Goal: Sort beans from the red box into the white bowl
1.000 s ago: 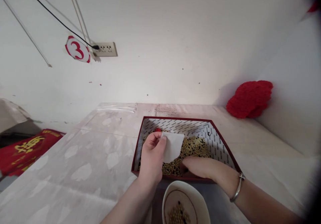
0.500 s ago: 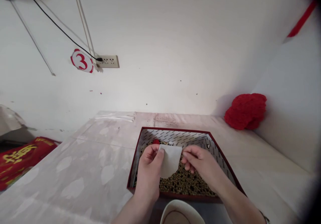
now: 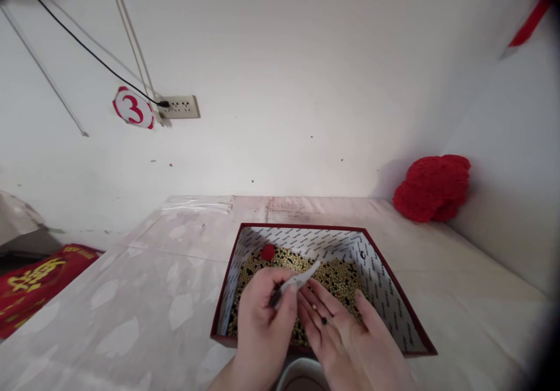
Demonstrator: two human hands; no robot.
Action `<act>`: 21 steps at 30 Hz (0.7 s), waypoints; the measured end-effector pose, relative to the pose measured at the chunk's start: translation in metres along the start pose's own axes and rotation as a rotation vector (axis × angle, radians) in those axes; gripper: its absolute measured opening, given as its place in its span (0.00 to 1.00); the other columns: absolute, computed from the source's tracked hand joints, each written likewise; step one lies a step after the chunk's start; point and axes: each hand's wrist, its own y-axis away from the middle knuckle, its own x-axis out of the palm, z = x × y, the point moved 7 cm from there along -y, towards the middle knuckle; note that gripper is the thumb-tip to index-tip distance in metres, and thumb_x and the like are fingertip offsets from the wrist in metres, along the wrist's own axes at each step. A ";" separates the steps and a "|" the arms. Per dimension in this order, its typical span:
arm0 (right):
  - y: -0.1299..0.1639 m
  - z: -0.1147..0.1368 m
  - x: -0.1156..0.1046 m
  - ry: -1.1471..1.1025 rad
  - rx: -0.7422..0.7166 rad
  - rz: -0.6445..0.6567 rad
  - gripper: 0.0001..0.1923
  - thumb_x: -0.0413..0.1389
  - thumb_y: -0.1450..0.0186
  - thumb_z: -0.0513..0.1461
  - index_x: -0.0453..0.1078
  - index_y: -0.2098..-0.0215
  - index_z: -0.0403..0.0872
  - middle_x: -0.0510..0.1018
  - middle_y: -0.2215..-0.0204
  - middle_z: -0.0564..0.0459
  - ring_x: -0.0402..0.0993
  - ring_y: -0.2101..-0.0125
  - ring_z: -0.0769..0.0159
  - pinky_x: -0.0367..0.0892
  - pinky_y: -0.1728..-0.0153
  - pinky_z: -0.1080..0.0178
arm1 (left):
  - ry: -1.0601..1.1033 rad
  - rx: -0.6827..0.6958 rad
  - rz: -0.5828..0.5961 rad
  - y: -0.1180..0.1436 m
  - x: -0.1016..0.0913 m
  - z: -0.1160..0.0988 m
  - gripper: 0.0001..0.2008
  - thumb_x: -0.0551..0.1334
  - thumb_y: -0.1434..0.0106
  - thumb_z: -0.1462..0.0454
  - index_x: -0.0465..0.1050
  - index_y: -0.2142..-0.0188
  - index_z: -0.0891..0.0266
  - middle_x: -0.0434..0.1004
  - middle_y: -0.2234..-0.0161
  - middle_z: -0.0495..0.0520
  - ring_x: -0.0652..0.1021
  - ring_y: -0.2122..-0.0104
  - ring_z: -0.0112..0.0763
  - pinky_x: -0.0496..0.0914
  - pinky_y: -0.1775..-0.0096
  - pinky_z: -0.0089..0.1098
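A dark red box [image 3: 376, 250] with a patterned white lining sits on the table and holds a layer of yellow and black beans [image 3: 339, 275] plus one small red ball [image 3: 268, 252]. My left hand [image 3: 262, 327] pinches a small white card [image 3: 300, 280], tilted nearly flat, over the beans. My right hand [image 3: 345, 338] lies palm up beside it, fingers apart, with a couple of small beans resting on the palm. The card's edge reaches over the right fingertips.
A white bowl's rim [image 3: 301, 373] shows at the bottom edge under my hands. A red fluffy ornament [image 3: 433, 188] leans in the back right corner. Red paper with gold characters [image 3: 30, 277] lies left of the table. A wall socket [image 3: 178, 107] and a number sign [image 3: 132, 107] hang behind.
My right hand rose out of the beans and turned palm up. The white card went from upright to nearly flat above that palm. The view tilted, so the bowl slid mostly out of sight.
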 end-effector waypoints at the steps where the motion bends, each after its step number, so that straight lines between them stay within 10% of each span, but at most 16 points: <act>1: 0.000 0.002 -0.002 0.168 -0.038 0.009 0.38 0.28 0.40 0.59 0.69 0.54 0.50 0.74 0.50 0.46 0.68 0.48 0.56 0.61 0.46 0.50 | -0.082 0.101 0.069 0.001 0.006 -0.009 0.05 0.57 0.39 0.66 0.71 0.65 0.58 0.76 0.68 0.51 0.75 0.67 0.31 0.68 0.62 0.31; 6: 0.006 0.004 -0.010 0.719 -0.184 0.016 0.27 0.42 0.41 0.59 0.69 0.54 0.56 0.77 0.55 0.50 0.61 0.44 0.52 0.59 0.46 0.48 | -0.282 0.388 0.362 0.008 0.037 -0.027 0.08 0.58 0.42 0.70 0.72 0.63 0.59 0.79 0.68 0.50 0.76 0.67 0.31 0.69 0.60 0.35; 13: 0.012 0.009 -0.025 1.351 -0.263 -0.065 0.13 0.50 0.39 0.46 0.73 0.60 0.57 0.80 0.63 0.54 0.61 0.45 0.51 0.50 0.42 0.50 | -0.356 0.480 0.452 0.012 0.046 -0.035 0.10 0.59 0.44 0.70 0.74 0.63 0.62 0.80 0.63 0.52 0.78 0.62 0.33 0.71 0.57 0.37; 21: 0.016 0.009 -0.020 1.156 -0.220 0.096 0.18 0.52 0.39 0.46 0.67 0.49 0.62 0.72 0.49 0.54 0.56 0.42 0.46 0.56 0.45 0.46 | -0.429 0.618 0.569 0.026 0.056 -0.037 0.17 0.56 0.42 0.61 0.72 0.54 0.62 0.78 0.55 0.55 0.77 0.55 0.38 0.71 0.52 0.39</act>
